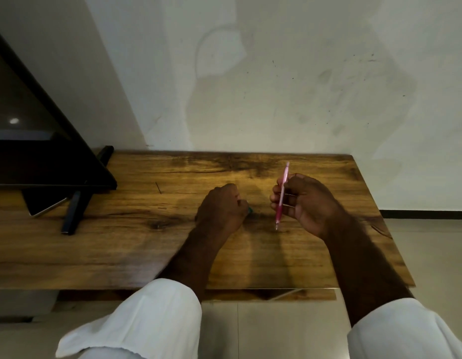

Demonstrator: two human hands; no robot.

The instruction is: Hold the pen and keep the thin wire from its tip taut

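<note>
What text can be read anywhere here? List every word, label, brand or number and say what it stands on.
None can be read.
pink pen, held in the right hand: no print shows on its barrel.
small teal thing in the left hand: mostly hidden, no lettering visible.
dark screen on its stand: no logo or text legible.
wooden table and wall: only grain and smudges.

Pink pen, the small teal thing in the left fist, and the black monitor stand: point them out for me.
pink pen [282, 195], head view, middle of the barrel, between the right hand's fingers.
small teal thing [249, 210], head view, the bit showing beside the left fist.
black monitor stand [72, 215], head view, its front leg.
</note>
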